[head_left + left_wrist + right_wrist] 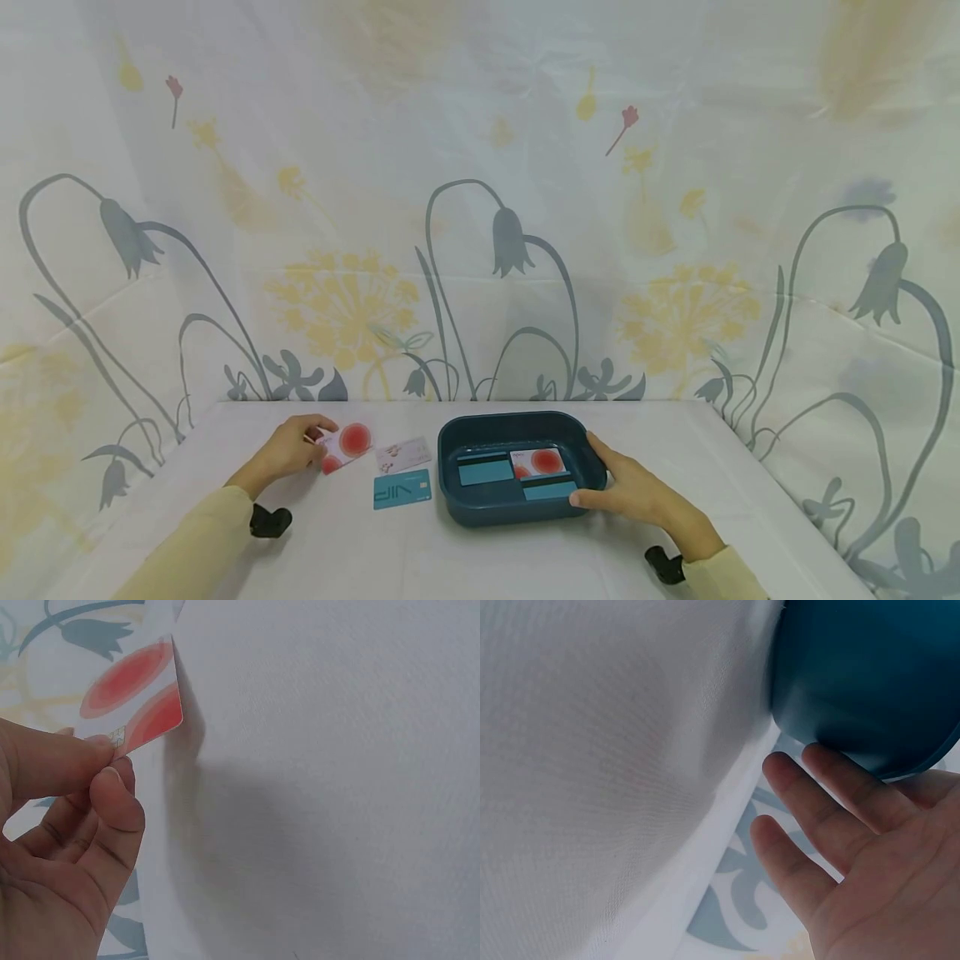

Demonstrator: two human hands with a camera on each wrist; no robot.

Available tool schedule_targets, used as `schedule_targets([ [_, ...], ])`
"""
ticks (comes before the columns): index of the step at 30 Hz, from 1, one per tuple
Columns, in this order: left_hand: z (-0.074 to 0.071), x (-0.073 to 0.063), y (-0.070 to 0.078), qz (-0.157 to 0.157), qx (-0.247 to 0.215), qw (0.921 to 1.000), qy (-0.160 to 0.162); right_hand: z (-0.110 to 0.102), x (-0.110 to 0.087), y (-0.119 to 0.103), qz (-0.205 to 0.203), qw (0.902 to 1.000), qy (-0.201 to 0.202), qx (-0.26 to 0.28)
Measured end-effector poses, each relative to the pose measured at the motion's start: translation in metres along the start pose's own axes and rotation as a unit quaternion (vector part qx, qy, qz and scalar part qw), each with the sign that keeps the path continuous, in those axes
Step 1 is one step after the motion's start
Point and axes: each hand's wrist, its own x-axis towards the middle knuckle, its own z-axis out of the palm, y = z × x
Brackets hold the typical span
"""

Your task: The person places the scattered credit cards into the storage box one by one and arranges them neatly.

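My left hand (294,443) pinches a white card with red circles (349,443) between thumb and fingers, at the left of the table. In the left wrist view that card (142,690) is tilted up from the white cloth, its chip beside the thumb. My right hand (637,483) rests against the right end of a dark blue plastic box (487,515), thumb at the front. Its fingers (817,817) are fairly straight in the right wrist view, some apart from the box wall. Inside the box lie two blue cards (483,470) and another red-circled card (542,462).
Between the left hand and the box lie a pale patterned card (402,455) and, in front of it, a blue VIP card (402,490). White cloth covers the table (360,558). A flower-printed curtain (480,125) hangs behind and at the sides.
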Motion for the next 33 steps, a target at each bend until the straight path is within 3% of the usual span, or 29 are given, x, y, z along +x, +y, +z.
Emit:
schedule_targets([
  [7,0.001,0.001,0.008,0.031,-0.014,0.9994,0.009,-0.001,0.0,-0.001,0.006,1.0,-0.001,0.004],
  [16,0.007,0.006,0.031,0.082,-0.02,0.9963,0.019,0.0,0.0,0.0,0.0,1.0,0.0,0.006],
  [33,0.024,0.012,0.076,0.139,-0.084,0.9867,-0.005,0.0,0.001,0.0,-0.003,1.0,-0.003,0.004],
])
